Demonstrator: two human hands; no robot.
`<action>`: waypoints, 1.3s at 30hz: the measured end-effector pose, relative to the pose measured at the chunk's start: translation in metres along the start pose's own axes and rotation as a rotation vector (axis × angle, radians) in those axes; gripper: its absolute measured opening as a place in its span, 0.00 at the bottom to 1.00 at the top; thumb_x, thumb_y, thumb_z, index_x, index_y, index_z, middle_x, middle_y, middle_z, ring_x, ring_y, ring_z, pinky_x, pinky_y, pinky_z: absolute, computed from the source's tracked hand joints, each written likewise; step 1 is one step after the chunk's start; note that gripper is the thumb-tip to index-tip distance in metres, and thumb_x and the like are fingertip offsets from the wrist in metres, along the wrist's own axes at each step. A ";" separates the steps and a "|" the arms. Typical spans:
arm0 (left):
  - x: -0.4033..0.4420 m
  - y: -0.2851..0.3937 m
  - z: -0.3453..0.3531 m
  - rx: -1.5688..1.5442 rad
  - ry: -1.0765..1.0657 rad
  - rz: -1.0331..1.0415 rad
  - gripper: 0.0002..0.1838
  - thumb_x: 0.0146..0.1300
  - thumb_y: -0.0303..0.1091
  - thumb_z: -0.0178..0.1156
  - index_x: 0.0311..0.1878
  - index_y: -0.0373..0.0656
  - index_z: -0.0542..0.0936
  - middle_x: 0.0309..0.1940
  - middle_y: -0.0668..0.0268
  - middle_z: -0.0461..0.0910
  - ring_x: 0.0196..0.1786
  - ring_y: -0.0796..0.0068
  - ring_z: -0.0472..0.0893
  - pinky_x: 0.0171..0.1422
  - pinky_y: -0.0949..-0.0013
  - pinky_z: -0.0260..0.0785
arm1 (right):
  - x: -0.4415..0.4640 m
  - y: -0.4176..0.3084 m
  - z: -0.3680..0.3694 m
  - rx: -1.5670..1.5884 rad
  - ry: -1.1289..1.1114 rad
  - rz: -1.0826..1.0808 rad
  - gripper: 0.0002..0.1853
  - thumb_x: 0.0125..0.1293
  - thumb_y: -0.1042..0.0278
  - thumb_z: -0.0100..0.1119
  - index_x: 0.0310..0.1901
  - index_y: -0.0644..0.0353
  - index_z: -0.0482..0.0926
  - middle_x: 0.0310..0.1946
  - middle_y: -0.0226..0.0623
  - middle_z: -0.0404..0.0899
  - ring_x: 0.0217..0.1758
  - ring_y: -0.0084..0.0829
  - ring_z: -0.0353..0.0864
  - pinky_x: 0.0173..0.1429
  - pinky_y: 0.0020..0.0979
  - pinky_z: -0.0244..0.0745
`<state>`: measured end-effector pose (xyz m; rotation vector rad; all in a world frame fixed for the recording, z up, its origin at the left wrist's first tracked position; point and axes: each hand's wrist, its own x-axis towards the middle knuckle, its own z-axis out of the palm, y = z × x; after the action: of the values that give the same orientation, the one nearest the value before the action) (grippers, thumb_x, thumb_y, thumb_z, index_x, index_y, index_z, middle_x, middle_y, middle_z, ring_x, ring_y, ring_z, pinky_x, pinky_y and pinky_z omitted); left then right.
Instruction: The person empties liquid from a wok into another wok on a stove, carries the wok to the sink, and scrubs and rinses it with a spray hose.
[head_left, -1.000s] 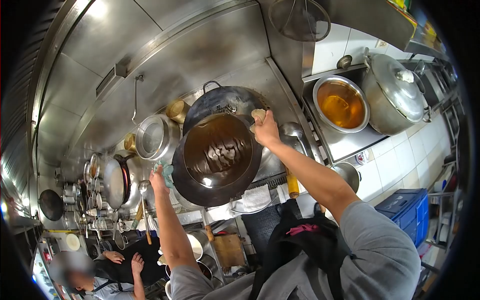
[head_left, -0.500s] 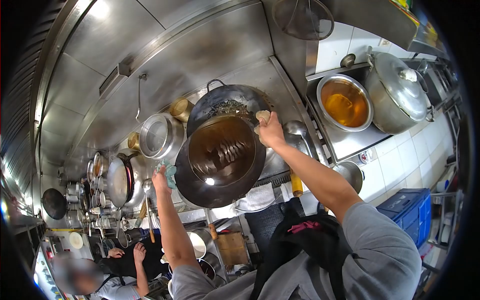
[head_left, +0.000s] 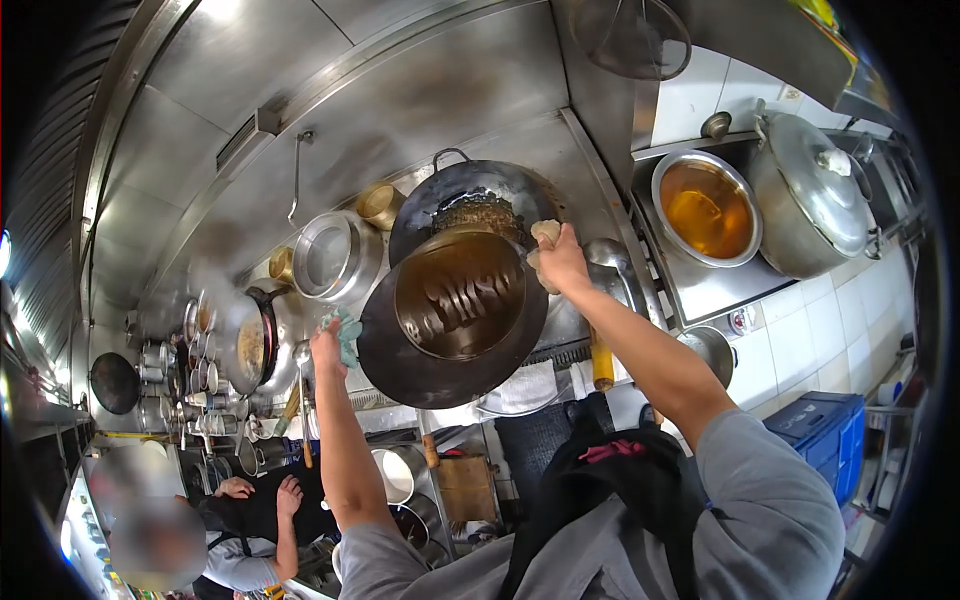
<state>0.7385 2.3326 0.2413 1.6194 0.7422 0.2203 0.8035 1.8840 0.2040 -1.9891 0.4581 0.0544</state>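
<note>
A large dark wok (head_left: 385, 350) with brown liquid (head_left: 460, 295) in it is tilted between my hands, in front of another wok. My left hand (head_left: 328, 348) is closed on a pale green cloth (head_left: 349, 335) at the wok's left side. On its right side my right hand (head_left: 563, 262) grips a beige cloth (head_left: 545, 236). Under the cloths, the wok's handles are hidden. Behind it, the rear wok (head_left: 430, 207) has a loop handle and bubbling liquid at its bottom.
Right of the woks are a bowl of amber liquid (head_left: 706, 209) and a big lidded pot (head_left: 812, 195). A ladle (head_left: 612, 262) rests beside my right hand. Steel strainers (head_left: 328, 256) stand at the left. Another person's hands (head_left: 288, 496) show at lower left, near a steaming wok (head_left: 247, 345).
More of the rear wok and its bubbling liquid shows now. The whole view has shifted, so things appear farther right. Both hands keep hold of the cloths.
</note>
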 end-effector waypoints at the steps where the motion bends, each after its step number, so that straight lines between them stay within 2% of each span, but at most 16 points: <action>1: 0.004 -0.004 -0.004 -0.017 -0.012 0.011 0.14 0.63 0.36 0.62 0.49 0.40 0.80 0.31 0.67 0.80 0.26 0.74 0.77 0.26 0.68 0.66 | -0.002 -0.001 -0.002 -0.003 0.002 -0.002 0.26 0.70 0.56 0.53 0.61 0.65 0.62 0.52 0.63 0.77 0.58 0.60 0.76 0.62 0.50 0.69; 5: 0.007 -0.003 -0.003 -0.003 0.041 0.030 0.13 0.63 0.35 0.62 0.47 0.39 0.81 0.30 0.67 0.79 0.25 0.73 0.77 0.26 0.67 0.66 | -0.007 0.001 -0.002 -0.021 0.049 -0.036 0.26 0.69 0.56 0.54 0.60 0.66 0.63 0.52 0.63 0.77 0.58 0.59 0.76 0.62 0.49 0.69; 7: 0.025 -0.013 -0.015 0.078 0.040 -0.036 0.31 0.62 0.34 0.63 0.66 0.31 0.67 0.52 0.55 0.79 0.50 0.63 0.81 0.50 0.62 0.73 | -0.006 0.002 -0.003 -0.007 0.049 -0.048 0.25 0.69 0.57 0.54 0.59 0.67 0.64 0.52 0.63 0.77 0.58 0.59 0.76 0.63 0.49 0.69; 10: -0.001 0.014 -0.005 0.048 -0.030 -0.098 0.37 0.61 0.36 0.64 0.70 0.30 0.63 0.57 0.52 0.76 0.55 0.62 0.79 0.55 0.60 0.72 | -0.006 0.004 -0.005 0.000 0.014 -0.037 0.25 0.69 0.56 0.54 0.59 0.67 0.64 0.54 0.63 0.76 0.60 0.58 0.75 0.64 0.48 0.68; 14: -0.003 0.024 -0.004 0.209 0.006 -0.091 0.37 0.61 0.37 0.63 0.69 0.30 0.63 0.59 0.51 0.75 0.57 0.61 0.77 0.59 0.59 0.69 | -0.001 0.014 -0.003 0.029 0.029 -0.062 0.28 0.70 0.55 0.54 0.62 0.68 0.63 0.56 0.63 0.75 0.62 0.58 0.74 0.66 0.47 0.67; 18: 0.018 0.011 -0.014 0.230 0.009 -0.093 0.39 0.61 0.39 0.64 0.70 0.29 0.61 0.65 0.47 0.70 0.64 0.56 0.73 0.66 0.57 0.64 | 0.010 0.024 0.000 0.097 0.005 -0.041 0.22 0.70 0.59 0.55 0.57 0.69 0.68 0.53 0.55 0.77 0.57 0.47 0.78 0.62 0.39 0.69; 19: 0.020 0.011 -0.018 0.164 -0.107 -0.130 0.41 0.61 0.41 0.64 0.71 0.27 0.60 0.69 0.44 0.65 0.70 0.53 0.67 0.70 0.52 0.60 | 0.014 0.032 0.003 0.133 -0.007 -0.062 0.20 0.70 0.60 0.55 0.54 0.68 0.69 0.50 0.51 0.78 0.53 0.43 0.79 0.59 0.38 0.71; 20: 0.023 0.012 -0.018 0.159 -0.102 -0.136 0.41 0.61 0.41 0.64 0.71 0.27 0.60 0.69 0.44 0.65 0.70 0.53 0.67 0.70 0.52 0.60 | 0.014 0.030 0.002 0.127 -0.014 -0.064 0.20 0.70 0.60 0.55 0.54 0.68 0.69 0.50 0.51 0.78 0.53 0.43 0.79 0.59 0.38 0.71; 22: 0.027 0.012 -0.019 0.319 -0.069 -0.143 0.42 0.61 0.42 0.64 0.71 0.26 0.58 0.70 0.43 0.64 0.71 0.52 0.66 0.71 0.52 0.59 | 0.010 0.030 -0.002 0.140 -0.041 -0.038 0.26 0.70 0.57 0.54 0.60 0.68 0.65 0.55 0.61 0.76 0.61 0.56 0.75 0.65 0.44 0.67; 23: 0.025 0.010 -0.016 0.334 -0.023 -0.096 0.36 0.60 0.42 0.64 0.65 0.26 0.66 0.60 0.48 0.74 0.60 0.56 0.75 0.62 0.57 0.66 | 0.010 0.032 -0.002 0.135 -0.046 -0.035 0.26 0.70 0.57 0.54 0.60 0.68 0.65 0.55 0.61 0.76 0.61 0.56 0.75 0.65 0.44 0.67; 24: 0.013 0.019 -0.009 0.335 -0.021 -0.101 0.36 0.60 0.42 0.64 0.65 0.26 0.66 0.60 0.48 0.74 0.60 0.56 0.75 0.62 0.57 0.66 | 0.011 0.034 -0.002 0.170 -0.056 -0.045 0.25 0.70 0.58 0.54 0.59 0.68 0.65 0.55 0.61 0.76 0.61 0.56 0.75 0.64 0.44 0.67; 26: -0.021 0.049 0.007 0.388 -0.003 -0.112 0.28 0.60 0.41 0.64 0.56 0.27 0.74 0.49 0.54 0.79 0.48 0.62 0.78 0.51 0.60 0.69 | 0.010 0.036 -0.002 0.203 -0.070 -0.048 0.24 0.70 0.58 0.54 0.58 0.68 0.66 0.55 0.60 0.76 0.61 0.55 0.75 0.64 0.44 0.68; 29: -0.027 0.052 0.011 0.338 0.002 -0.086 0.23 0.59 0.41 0.64 0.49 0.28 0.78 0.42 0.57 0.80 0.42 0.65 0.77 0.46 0.60 0.68 | 0.009 0.034 -0.005 0.170 -0.065 -0.027 0.23 0.70 0.58 0.54 0.57 0.68 0.66 0.54 0.59 0.77 0.60 0.54 0.76 0.63 0.44 0.68; 32: -0.024 0.053 0.008 0.391 -0.010 -0.088 0.27 0.59 0.42 0.65 0.52 0.27 0.77 0.48 0.53 0.79 0.48 0.63 0.77 0.49 0.59 0.69 | 0.013 0.037 -0.003 0.265 -0.090 -0.022 0.22 0.70 0.59 0.54 0.56 0.69 0.67 0.52 0.59 0.77 0.59 0.53 0.77 0.63 0.43 0.68; 36: 0.039 0.022 -0.020 0.409 -0.043 -0.099 0.29 0.59 0.45 0.65 0.55 0.28 0.77 0.54 0.50 0.78 0.56 0.60 0.75 0.55 0.56 0.68 | 0.006 0.026 -0.008 0.272 -0.041 -0.048 0.22 0.70 0.59 0.55 0.55 0.69 0.67 0.51 0.58 0.77 0.58 0.51 0.78 0.62 0.42 0.69; 39: 0.041 0.027 -0.026 0.465 -0.135 -0.090 0.33 0.60 0.49 0.63 0.61 0.33 0.75 0.61 0.48 0.74 0.62 0.53 0.72 0.62 0.48 0.64 | -0.011 0.007 -0.016 0.218 -0.030 -0.008 0.23 0.70 0.58 0.55 0.56 0.70 0.66 0.52 0.59 0.77 0.58 0.53 0.78 0.61 0.43 0.69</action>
<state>0.7654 2.3767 0.2614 2.0101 0.7974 -0.1382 0.7881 1.8704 0.2078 -1.7733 0.4183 0.0281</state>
